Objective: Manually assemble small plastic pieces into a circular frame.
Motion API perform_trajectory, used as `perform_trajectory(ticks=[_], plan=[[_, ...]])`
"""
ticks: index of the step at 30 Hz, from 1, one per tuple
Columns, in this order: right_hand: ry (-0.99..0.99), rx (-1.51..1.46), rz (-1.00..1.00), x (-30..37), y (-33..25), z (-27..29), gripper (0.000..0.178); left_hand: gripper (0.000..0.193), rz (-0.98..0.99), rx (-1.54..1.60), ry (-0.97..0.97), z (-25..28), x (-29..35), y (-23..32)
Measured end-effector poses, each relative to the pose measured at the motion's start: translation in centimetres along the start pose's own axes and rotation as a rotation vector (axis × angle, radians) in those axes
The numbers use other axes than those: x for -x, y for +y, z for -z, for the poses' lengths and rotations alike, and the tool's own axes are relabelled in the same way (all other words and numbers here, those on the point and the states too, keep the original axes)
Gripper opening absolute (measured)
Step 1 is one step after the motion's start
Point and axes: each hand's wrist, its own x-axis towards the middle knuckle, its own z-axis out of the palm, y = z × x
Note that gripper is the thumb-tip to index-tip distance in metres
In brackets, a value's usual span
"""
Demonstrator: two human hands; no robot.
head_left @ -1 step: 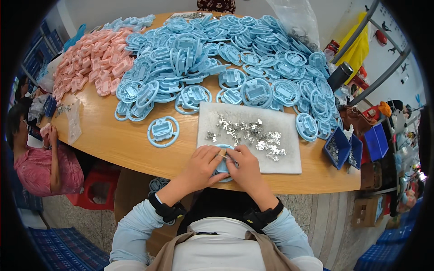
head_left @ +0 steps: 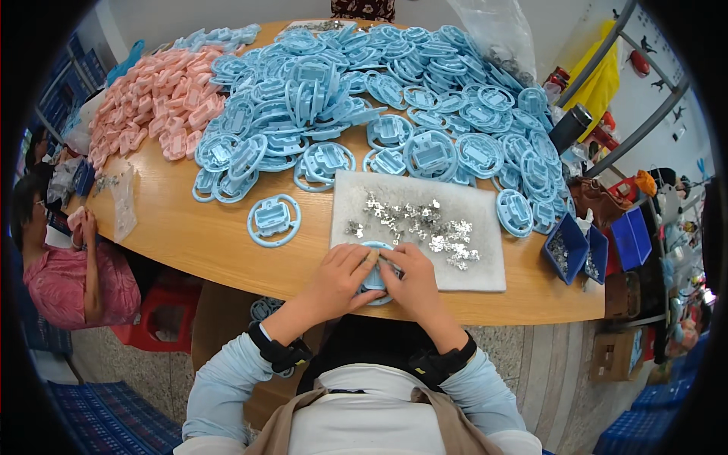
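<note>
Both of my hands meet over a round light-blue plastic part [head_left: 374, 283] at the near edge of a white pad, close to the table's front. My left hand [head_left: 338, 279] grips its left side, thumb and fingers closed around it. On the other side my right hand [head_left: 413, 280] holds the part, its thumb and forefinger pressed in at the middle. The fingers hide most of the part, and anything small between them cannot be made out. Small silver metal clips [head_left: 421, 222] lie scattered on the white pad [head_left: 485, 274] just beyond. One loose blue part [head_left: 274, 221] lies to the left.
A big heap of blue parts [head_left: 318, 91] covers the table's far side, with pink parts [head_left: 163, 102] at the left. Blue bins [head_left: 566, 246] of small metal pieces stand at the right edge, near a black cylinder [head_left: 570, 129]. A co-worker [head_left: 80, 280] sits at the left.
My right fingers have shifted slightly over the blue part. A thin pale sliver seen between my fingertips before no longer shows. Everything else stays in place.
</note>
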Motion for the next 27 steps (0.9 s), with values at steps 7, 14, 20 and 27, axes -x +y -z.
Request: perform_trajectory(ticks=[7,14,20,27], plan=[[-0.046,-0.028,-0.09,-1.2,0.1,-0.1,0.014,0.061,-0.031,0.015,0.0,-0.2,-0.1,-0.6],[0.008,0.037,-0.11,-0.8,0.8,0.8,0.03,0.065,0.161,0.183,0.041,-0.4,-0.8,-0.2],[-0.124,0.388,-0.042,2.8,-1.3,2.5,0.037,0.058,0.287,0.088,0.162,-1.5,-1.1,1.0],[-0.068,0.61,0.136,3.1,-1.4,1.6,0.04,0.055,0.311,0.078,0.175,-2.3,-1.3,1.3]])
